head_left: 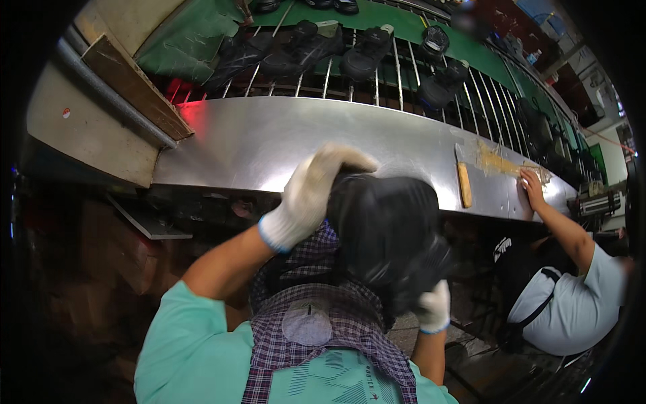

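Black, rounded, bulky piece (387,225), blurred before the checked apron (276,323).
White-gloved right hand (435,307) grasps its lower end; left hand (308,198) arches at its top, grip unclear; teal shirt (182,340) bears lettering.

Mint-green shirt (178,337), plaid apron (272,337) (round grey patch (306,323)), white gloves (306,198), blue cuff edges (270,236)

metal bench (242,141) with wooden-handled tool (465,185), yellowish patch (496,161)
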Demonstrator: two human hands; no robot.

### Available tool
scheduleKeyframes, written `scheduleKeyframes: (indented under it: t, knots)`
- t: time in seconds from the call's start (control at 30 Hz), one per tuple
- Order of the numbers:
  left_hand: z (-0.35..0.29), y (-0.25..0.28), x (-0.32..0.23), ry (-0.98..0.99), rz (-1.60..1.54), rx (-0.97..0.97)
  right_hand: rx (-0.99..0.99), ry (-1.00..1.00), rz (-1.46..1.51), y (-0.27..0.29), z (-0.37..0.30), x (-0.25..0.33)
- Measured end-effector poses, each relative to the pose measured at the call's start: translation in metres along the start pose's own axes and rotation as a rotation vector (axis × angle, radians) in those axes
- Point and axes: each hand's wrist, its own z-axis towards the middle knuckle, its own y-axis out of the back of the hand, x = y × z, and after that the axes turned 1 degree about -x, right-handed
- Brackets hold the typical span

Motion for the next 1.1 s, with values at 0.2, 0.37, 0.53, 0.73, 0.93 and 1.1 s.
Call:
scheduleKeyframes:
  t: [0.2,0.37,0.53,0.73,0.93,1.1]
  knots:
    - [-0.004,-0.068,0.066,0.286,-0.279,0.497,-0.025,-0.099,-1.056,-0.042,-0.002,-0.03]
    - [0.0,-0.087,0.071,0.312,-0.319,0.421,-0.278,0.499,-0.895,-0.117,0.019,0.085]
    - [0.01,-0.062,0.103,0.298,-0.22,0.238,0.297,0.57,-1.482,-0.134,-0.046,0.033]
    - [-0.006,-0.062,0.088,0.317,-0.081,0.177,0.218,0.823,-1.212,-0.115,0.008,0.011]
    - [-0.088,-0.025,-0.003,-0.136,0.34,0.493,0.203,0.662,-1.238,-0.11,0.034,0.043]
    - [-0.101,-0.027,-0.001,-0.132,0.348,0.295,0.349,0.691,-1.079,-0.094,0.044,0.03]
